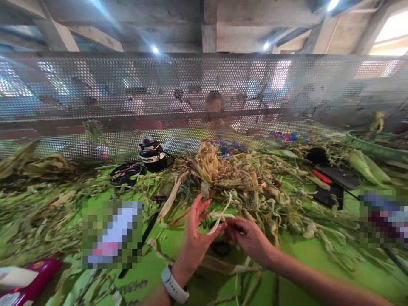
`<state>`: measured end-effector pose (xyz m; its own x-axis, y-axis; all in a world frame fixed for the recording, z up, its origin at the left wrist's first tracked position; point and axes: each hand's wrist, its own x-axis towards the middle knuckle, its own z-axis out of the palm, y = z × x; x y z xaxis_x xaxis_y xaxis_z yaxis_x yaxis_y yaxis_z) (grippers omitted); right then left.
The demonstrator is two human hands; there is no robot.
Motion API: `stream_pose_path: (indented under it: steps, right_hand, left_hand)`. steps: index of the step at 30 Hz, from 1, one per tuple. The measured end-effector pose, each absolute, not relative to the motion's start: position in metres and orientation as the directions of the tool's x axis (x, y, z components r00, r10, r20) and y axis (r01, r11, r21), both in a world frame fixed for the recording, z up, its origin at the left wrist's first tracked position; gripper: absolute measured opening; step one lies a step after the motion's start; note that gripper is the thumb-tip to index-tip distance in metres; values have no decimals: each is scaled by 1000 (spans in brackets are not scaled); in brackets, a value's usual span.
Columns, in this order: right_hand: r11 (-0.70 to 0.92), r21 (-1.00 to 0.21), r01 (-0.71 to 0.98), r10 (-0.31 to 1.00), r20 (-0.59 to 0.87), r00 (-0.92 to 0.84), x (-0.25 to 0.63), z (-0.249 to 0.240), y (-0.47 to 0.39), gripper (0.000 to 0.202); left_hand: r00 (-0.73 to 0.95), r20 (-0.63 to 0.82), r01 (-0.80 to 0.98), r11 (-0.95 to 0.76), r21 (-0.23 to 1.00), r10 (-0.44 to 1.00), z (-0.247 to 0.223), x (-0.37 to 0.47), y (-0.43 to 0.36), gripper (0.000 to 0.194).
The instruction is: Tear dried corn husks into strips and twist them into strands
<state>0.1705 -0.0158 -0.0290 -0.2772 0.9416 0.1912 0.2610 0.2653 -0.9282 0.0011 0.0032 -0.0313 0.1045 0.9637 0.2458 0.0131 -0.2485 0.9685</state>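
My left hand [196,233] is raised over the green table, its fingers stretched apart and its thumb reaching toward my right hand. My right hand [250,238] is closed, its fingertips pinching a thin pale strip of corn husk [228,215]. The strip crosses beside my left thumb, and one end curls upward. Below my hands lies a small dark ring-like object [221,247], partly covered. Long dry husk pieces [223,265] spread under my wrists. Just beyond my hands rises a heap of dried husks [236,174] with a tan bundle [207,161] on it.
A perforated metal screen [178,102] stands behind the table [296,272], with people beyond it. A black jug [153,154] is at back left. A dark phone-like slab [341,176] and a green basket [366,142] are right. A magenta device [35,276] lies front left.
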Motion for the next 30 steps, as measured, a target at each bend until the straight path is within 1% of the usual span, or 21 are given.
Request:
stream_pose_path:
  steps: [3, 4, 6, 8, 9, 13, 15, 17, 19, 20, 22, 25, 27, 30]
  right_hand:
    - [242, -941, 235, 950, 180, -254, 171, -36, -14, 18]
    - [241, -939, 245, 950, 177, -256, 171, -38, -14, 16]
    - [240, -929, 282, 949, 164, -270, 170, -40, -16, 13]
    - [255, -911, 324, 943, 159, -294, 168, -40, -18, 13]
    - [269, -900, 344, 937, 162, -309, 167, -38, -19, 13]
    - [344, -867, 361, 894, 185, -408, 175, -21, -20, 15]
    - [346, -878, 331, 909, 225, -352, 186, -12, -15, 15]
    - [324, -906, 274, 940, 276, -199, 195, -7, -9, 21]
    - [326, -911, 251, 945, 309, -104, 200, -4, -5, 31]
    - [334, -906, 261, 943, 317, -107, 200, -4, -5, 35]
    - [348, -884, 311, 934, 295, -203, 197, -4, -8, 40]
    - [343, -861, 375, 914, 212, -347, 187, -5, -14, 40]
    - [324, -866, 382, 914, 181, -364, 183, -7, -18, 39]
    - [295, -896, 332, 916, 166, -365, 181, -8, -21, 39]
  left_hand:
    - [191, 177, 56, -190, 980, 965, -32, 3, 4, 32]
    - [236, 181, 58, -200, 978, 955, -32, 4, 3, 24]
    - [286, 242, 22, -259, 966, 927, -31, 5, 0, 19]
    - [293, 283, -21, -290, 957, 913, -30, 6, -3, 17]
    - [297, 272, -32, -275, 961, 915, -29, 6, -5, 17]
    - [320, 152, -43, -146, 988, 935, -26, 4, -8, 21]
    - [323, 116, -55, -104, 993, 939, -23, 3, -8, 25]
    - [357, 61, -76, -36, 996, 932, -18, 2, -9, 27]
    - [443, -16, -99, 67, 993, 896, -12, 2, -11, 28]
    - [494, -51, -106, 119, 987, 868, -9, 3, -12, 28]
    - [580, -113, -88, 200, 976, 807, -4, 3, -15, 24]
    - [632, -149, -55, 237, 970, 760, -2, 1, -17, 21]
    - [651, -151, -52, 242, 969, 744, -6, 0, -17, 21]
    - [668, -145, -30, 221, 975, 730, -13, 1, -16, 27]
